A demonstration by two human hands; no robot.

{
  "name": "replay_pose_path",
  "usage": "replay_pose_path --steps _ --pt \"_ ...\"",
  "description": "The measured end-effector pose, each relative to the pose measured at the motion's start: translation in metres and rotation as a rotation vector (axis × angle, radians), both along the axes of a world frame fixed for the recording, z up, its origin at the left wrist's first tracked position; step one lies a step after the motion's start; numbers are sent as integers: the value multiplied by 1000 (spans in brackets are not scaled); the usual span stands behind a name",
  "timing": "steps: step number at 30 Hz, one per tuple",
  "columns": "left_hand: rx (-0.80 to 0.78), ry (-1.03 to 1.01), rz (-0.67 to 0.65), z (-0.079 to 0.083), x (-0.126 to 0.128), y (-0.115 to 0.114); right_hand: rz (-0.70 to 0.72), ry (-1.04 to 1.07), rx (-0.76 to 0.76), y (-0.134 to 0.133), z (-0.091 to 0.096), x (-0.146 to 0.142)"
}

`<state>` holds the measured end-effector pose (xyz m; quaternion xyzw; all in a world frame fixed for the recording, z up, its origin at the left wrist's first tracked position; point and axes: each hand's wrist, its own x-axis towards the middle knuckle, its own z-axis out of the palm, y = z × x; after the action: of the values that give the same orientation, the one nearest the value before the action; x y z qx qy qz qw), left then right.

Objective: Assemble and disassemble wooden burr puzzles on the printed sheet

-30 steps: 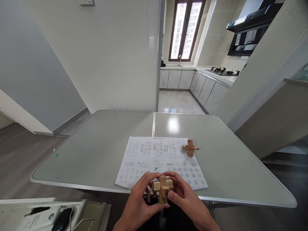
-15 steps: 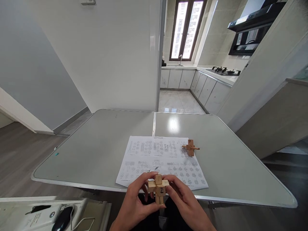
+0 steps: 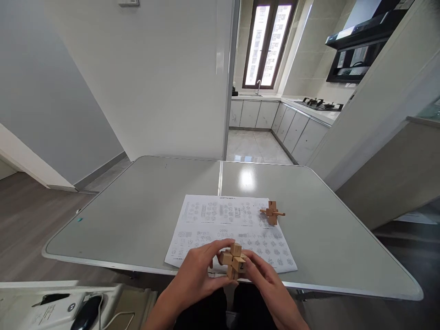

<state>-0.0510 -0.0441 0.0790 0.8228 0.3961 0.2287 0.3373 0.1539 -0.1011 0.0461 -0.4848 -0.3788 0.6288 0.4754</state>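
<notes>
A pale wooden burr puzzle (image 3: 233, 260), made of crossed bars with a "2" on one end, is held between both hands above the table's front edge. My left hand (image 3: 197, 268) grips it with the index finger on top and the thumb below. My right hand (image 3: 259, 272) closes on its right side, fingers partly hidden behind the wood. Under and beyond the hands lies a white sheet (image 3: 206, 220) printed with small diagrams. On its upper right edge rests a darker wooden burr puzzle (image 3: 272, 212) marked "3".
The grey-green folding table (image 3: 144, 206) has a metal rim and a centre seam. A small teal bit (image 3: 79, 219) lies near its left edge. At lower left, a black computer mouse (image 3: 86, 314) and cable sit on a white surface. A kitchen lies beyond the doorway.
Both hands have raised the pale puzzle slightly and shifted it right. It has turned, so the "2" end now points more to the right. The darker puzzle stays put on the sheet.
</notes>
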Motion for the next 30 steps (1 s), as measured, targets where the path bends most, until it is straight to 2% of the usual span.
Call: replay_pose_path --steps 3,7,12,15,20,24,30 --pt "2 -7 88 -15 -7 10 -171 -132 -14 10 -20 22" --pt "50 -44 282 -40 -31 28 -391 -392 20 26 -48 63" --pt "21 -78 513 -59 -61 51 -538 -562 -16 41 -74 99" --pt "-52 -140 564 -63 -69 59 -623 -702 59 48 -83 109" --pt "-123 -240 553 -63 -71 63 -676 -823 148 55 -92 113" --pt "-133 -213 546 -60 -70 62 -689 -830 145 55 -95 110" --pt "-119 -139 548 -54 -66 60 -678 -801 98 53 -88 106"
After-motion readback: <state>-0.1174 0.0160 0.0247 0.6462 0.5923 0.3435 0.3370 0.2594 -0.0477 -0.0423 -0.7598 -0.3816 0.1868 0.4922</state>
